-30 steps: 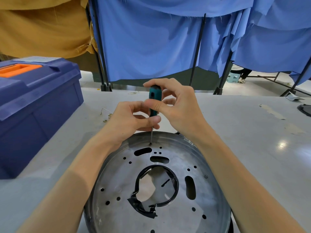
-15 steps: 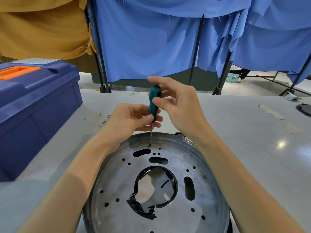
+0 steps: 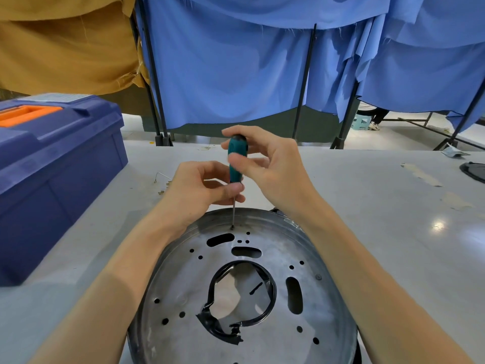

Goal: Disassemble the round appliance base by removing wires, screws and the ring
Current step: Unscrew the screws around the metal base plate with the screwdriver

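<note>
my right hand (image 3: 273, 169) fingers pinch screwdriver (image 3: 236, 164) | left hand (image 3: 194, 190) fingers clamp its neck | risk: tilt slips tip off probable screw (image 3: 232, 227)

I see a grey worktable (image 3: 393, 206) carrying a blue toolbox (image 3: 52, 179) with an orange handle at left and a bright glare (image 3: 437, 226) at right. Behind it, blue cloth (image 3: 236, 74) hangs on black poles (image 3: 304, 82), mustard cloth (image 3: 65, 48) at left, above pale floor (image 3: 393, 137)
</note>
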`<move>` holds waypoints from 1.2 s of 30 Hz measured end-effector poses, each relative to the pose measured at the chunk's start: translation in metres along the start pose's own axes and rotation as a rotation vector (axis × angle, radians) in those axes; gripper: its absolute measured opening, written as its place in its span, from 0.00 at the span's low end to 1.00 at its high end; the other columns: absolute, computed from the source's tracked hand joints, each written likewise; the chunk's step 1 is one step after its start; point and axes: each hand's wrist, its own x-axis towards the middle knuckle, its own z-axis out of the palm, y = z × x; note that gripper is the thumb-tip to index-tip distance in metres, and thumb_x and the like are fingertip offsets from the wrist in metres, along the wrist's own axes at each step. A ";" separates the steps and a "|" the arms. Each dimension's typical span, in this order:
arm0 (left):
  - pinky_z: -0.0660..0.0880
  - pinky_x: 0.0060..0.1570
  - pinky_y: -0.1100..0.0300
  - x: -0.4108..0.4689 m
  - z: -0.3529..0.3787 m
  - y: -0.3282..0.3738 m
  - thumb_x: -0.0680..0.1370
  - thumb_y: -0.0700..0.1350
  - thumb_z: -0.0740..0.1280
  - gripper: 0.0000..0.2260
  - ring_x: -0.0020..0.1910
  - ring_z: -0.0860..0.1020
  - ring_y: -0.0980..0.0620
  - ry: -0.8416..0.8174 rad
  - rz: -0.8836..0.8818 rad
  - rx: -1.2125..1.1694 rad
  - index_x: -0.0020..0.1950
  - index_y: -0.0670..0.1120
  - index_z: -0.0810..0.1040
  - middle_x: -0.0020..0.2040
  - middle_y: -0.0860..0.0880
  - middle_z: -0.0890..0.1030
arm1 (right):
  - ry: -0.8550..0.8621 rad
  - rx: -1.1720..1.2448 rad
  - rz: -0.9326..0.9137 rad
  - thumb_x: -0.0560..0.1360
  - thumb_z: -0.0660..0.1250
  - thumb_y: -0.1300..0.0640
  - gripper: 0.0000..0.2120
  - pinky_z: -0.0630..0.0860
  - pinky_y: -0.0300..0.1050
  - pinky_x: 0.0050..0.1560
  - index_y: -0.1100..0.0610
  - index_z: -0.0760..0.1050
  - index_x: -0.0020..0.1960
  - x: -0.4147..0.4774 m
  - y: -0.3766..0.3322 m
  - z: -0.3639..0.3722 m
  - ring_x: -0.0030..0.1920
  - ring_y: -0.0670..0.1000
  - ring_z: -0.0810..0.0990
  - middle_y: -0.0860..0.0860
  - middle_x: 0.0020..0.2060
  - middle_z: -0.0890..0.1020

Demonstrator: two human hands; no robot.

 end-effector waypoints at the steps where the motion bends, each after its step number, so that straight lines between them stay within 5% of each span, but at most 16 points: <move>1: 0.81 0.40 0.59 0.001 0.000 0.000 0.66 0.41 0.76 0.15 0.38 0.85 0.44 0.018 0.006 0.018 0.50 0.38 0.80 0.44 0.41 0.83 | -0.006 -0.033 -0.007 0.75 0.71 0.59 0.15 0.79 0.41 0.53 0.52 0.78 0.61 0.000 0.000 0.001 0.53 0.47 0.79 0.49 0.53 0.81; 4: 0.81 0.41 0.58 0.000 0.000 0.002 0.62 0.45 0.77 0.22 0.38 0.85 0.43 0.009 0.000 0.011 0.53 0.41 0.78 0.45 0.41 0.81 | 0.024 -0.054 -0.012 0.73 0.73 0.58 0.17 0.78 0.35 0.48 0.51 0.78 0.62 0.000 0.000 0.000 0.49 0.47 0.78 0.49 0.51 0.80; 9: 0.81 0.43 0.59 -0.001 0.001 0.001 0.75 0.37 0.68 0.05 0.42 0.85 0.44 -0.053 -0.042 -0.059 0.50 0.42 0.81 0.44 0.43 0.86 | 0.018 0.055 0.010 0.75 0.67 0.69 0.16 0.80 0.49 0.55 0.56 0.77 0.60 0.001 0.000 -0.002 0.52 0.52 0.82 0.53 0.50 0.83; 14: 0.81 0.39 0.59 0.000 0.001 0.004 0.62 0.44 0.75 0.22 0.38 0.85 0.42 0.019 -0.027 -0.046 0.54 0.39 0.79 0.45 0.41 0.83 | -0.004 -0.038 -0.026 0.74 0.72 0.60 0.15 0.78 0.37 0.48 0.52 0.78 0.60 0.000 -0.001 0.001 0.50 0.48 0.78 0.48 0.51 0.80; 20: 0.81 0.41 0.61 -0.002 -0.001 0.002 0.74 0.35 0.68 0.07 0.41 0.85 0.44 -0.045 -0.033 -0.080 0.50 0.41 0.81 0.44 0.43 0.86 | -0.001 0.048 0.003 0.75 0.66 0.69 0.17 0.80 0.50 0.55 0.55 0.77 0.60 0.001 0.000 -0.003 0.54 0.52 0.81 0.52 0.51 0.83; 25: 0.81 0.41 0.59 0.000 -0.001 0.003 0.61 0.44 0.77 0.22 0.38 0.85 0.43 0.019 0.006 0.023 0.52 0.37 0.80 0.43 0.46 0.83 | 0.007 -0.027 -0.026 0.74 0.72 0.58 0.13 0.78 0.41 0.53 0.51 0.79 0.58 -0.001 -0.002 0.002 0.50 0.49 0.78 0.51 0.50 0.78; 31: 0.81 0.41 0.60 -0.001 0.001 0.001 0.73 0.36 0.70 0.07 0.40 0.85 0.44 -0.035 -0.046 -0.055 0.50 0.40 0.81 0.42 0.45 0.85 | 0.039 0.073 0.012 0.74 0.67 0.70 0.16 0.79 0.52 0.58 0.56 0.78 0.60 0.001 -0.001 -0.003 0.52 0.53 0.82 0.53 0.50 0.83; 36: 0.82 0.42 0.56 -0.001 0.001 0.004 0.64 0.43 0.75 0.21 0.39 0.85 0.42 0.004 -0.011 -0.010 0.55 0.38 0.79 0.49 0.42 0.81 | 0.004 -0.001 -0.006 0.73 0.73 0.58 0.15 0.79 0.44 0.52 0.52 0.79 0.59 -0.001 -0.004 0.001 0.50 0.48 0.78 0.48 0.49 0.81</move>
